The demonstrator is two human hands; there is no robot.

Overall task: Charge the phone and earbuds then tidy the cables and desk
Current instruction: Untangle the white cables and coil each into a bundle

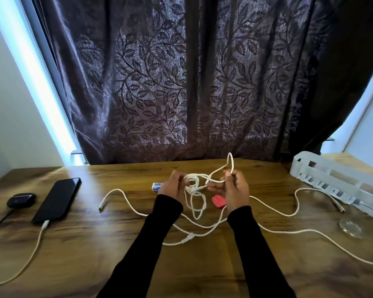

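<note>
Left hand (pixel 170 186) fingers curl round a coiled white braided cable (pixel 193 183), held above the wooden desk (pixel 202 265); right hand (pixel 235 190) pinches its raised loop between thumb and fingertips. Loose turns hang between both hands. A red object (pixel 218 201) sits partly hidden behind the right wrist

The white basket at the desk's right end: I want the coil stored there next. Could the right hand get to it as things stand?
Probably yes: bare desk lies between the right hand and the white basket, but its fingers hold the cable coil.
</note>
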